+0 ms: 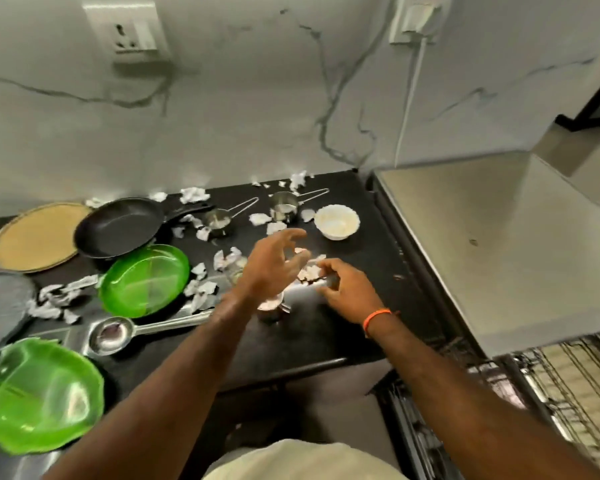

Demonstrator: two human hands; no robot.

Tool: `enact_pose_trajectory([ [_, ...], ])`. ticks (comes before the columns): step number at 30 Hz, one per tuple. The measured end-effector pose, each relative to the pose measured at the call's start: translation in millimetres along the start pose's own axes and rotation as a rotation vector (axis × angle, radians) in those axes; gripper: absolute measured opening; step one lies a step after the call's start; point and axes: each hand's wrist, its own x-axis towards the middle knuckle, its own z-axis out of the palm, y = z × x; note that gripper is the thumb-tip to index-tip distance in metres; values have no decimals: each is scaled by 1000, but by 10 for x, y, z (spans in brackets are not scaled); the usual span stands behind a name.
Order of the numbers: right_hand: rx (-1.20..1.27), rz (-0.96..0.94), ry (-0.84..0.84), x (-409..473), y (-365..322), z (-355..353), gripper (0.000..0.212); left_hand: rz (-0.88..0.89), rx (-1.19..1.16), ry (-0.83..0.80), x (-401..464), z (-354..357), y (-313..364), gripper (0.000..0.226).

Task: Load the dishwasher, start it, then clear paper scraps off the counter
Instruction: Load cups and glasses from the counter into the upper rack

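Both hands at mid frame over the black table. Left hand hovers with fingers spread wide, holding nothing that I can see. Right hand has fingers pinched narrow on something small and blurred; whether it is a paper scrap or a utensil handle, cannot tell. A steel cup sits just under the left wrist. Judged step: dishes are mostly unloaded yet, so loading is barely begun, though the hands seem busy at the scraps near centre. Dishwasher stands at right of frame, steel top shut over an open front, wire rack pulled out at lower right and apparently near bare. Waiting on the table: black pan at left centre, two green plates, a ladle between them, two small steel measuring cups toward the back, white bowl right of those, tan round tray at far left. Scraps lie crumpled all over, thick along the back edge and left of the nearer green plate. Next move likely calls for a firm grip on one dish and a swing right and down to the rack, clear of the dishwasher's top edge. Wall behind is grey veined marble with a socket at upper left and a white cord hanging at upper right.
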Motion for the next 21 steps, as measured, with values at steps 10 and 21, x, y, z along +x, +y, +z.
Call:
enact_pose_trajectory([
  [10,-148,-70,-296,267,-352,823,87,-173,-41,-105,-222,-441,-744,37],
  [21,129,-32,-45,-134,-96,235,78,-129,-172,-136,-153,18,-143,18],
])
